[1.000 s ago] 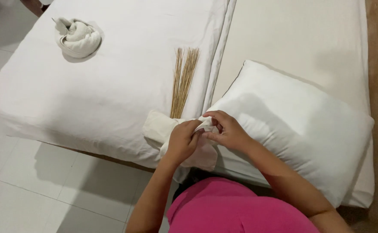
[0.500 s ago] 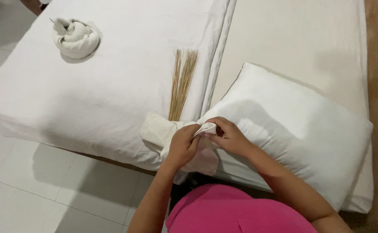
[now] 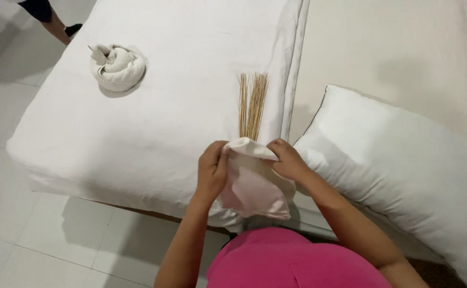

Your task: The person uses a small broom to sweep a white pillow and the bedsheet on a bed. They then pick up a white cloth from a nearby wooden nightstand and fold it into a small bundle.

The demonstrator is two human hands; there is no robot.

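A small pale cloth [image 3: 252, 184] hung over the bed's [image 3: 153, 122] near edge, held up by its top corners. The left hand [image 3: 212, 170] and right hand [image 3: 286, 160] each pinched a corner, both grips clenched on it. It looked light, soft and limp, best taken by corners or hem. Behind lay thin sticks [image 3: 252, 104], a pillow [image 3: 404, 165] rightward, a rolled towel [image 3: 117, 68] far left.

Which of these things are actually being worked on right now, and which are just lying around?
In hand:
- small pale cloth, pinched by left hand and right hand

Lying about:
- bundle of thin tan sticks
- coiled white towel
- plump white pillow
- white-sheeted bed
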